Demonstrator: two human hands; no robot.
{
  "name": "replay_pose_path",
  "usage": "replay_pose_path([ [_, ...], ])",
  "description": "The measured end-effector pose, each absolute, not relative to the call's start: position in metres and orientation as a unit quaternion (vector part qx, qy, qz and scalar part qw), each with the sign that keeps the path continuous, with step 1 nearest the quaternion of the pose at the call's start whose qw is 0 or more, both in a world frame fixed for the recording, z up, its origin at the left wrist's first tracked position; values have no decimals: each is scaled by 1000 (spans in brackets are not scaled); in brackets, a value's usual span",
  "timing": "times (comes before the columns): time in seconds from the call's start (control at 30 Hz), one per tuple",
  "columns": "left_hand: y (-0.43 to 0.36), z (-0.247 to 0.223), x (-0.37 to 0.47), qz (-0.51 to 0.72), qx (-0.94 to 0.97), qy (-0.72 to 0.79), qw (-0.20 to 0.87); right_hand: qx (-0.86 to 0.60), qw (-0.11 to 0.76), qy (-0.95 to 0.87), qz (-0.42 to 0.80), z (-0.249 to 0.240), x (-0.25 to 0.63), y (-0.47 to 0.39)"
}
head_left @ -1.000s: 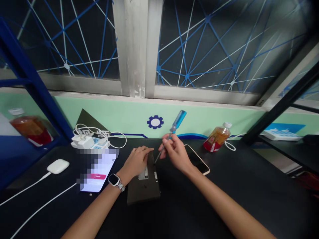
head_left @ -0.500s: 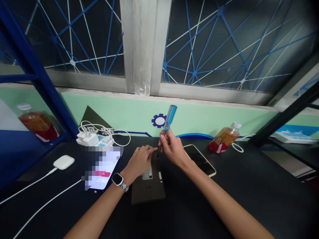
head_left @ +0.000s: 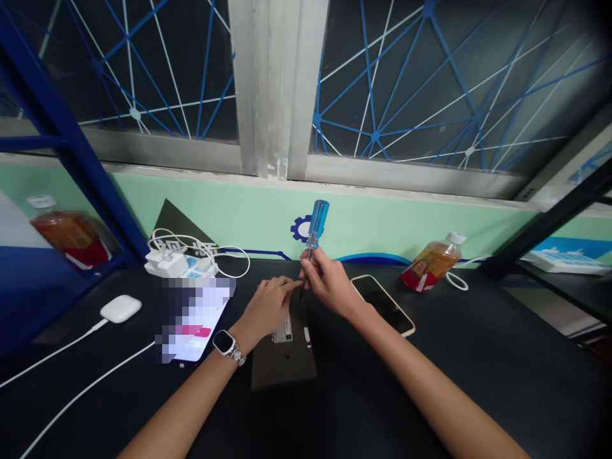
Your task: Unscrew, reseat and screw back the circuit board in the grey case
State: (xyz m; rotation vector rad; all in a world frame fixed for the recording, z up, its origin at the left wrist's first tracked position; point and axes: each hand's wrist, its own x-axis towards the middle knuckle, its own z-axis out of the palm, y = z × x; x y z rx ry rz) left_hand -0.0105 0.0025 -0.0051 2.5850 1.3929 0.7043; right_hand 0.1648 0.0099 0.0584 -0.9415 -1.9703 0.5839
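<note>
A flat dark rectangular device (head_left: 284,368) with a label and a small white sticker lies on the black desk (head_left: 363,395). My right hand (head_left: 325,280) grips the thin shaft of a screwdriver (head_left: 318,220) whose blue, clear handle points up. The shaft's lower end meets the far right part of the device. My left hand (head_left: 270,306), with a watch on the wrist, rests over the device's far left part, its index finger stretched toward the shaft. Whether its other fingers grip the edge is hidden.
A lit phone (head_left: 203,319), a white charging case (head_left: 121,308) and a power strip with plugs (head_left: 167,262) are on the left. To the right lie a dark phone (head_left: 382,305) and a drink bottle (head_left: 430,262). Another bottle (head_left: 71,236) stands far left.
The screwdriver's handle has tilted left and is more upright. My right hand has shifted slightly left with it. My left hand stays on the device.
</note>
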Motion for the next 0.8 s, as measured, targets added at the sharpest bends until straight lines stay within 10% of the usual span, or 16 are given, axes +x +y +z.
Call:
replay_pose_path([
  [0.8,6,11,6,446,722,421,322,-380,428,-743,346,60,170,11],
])
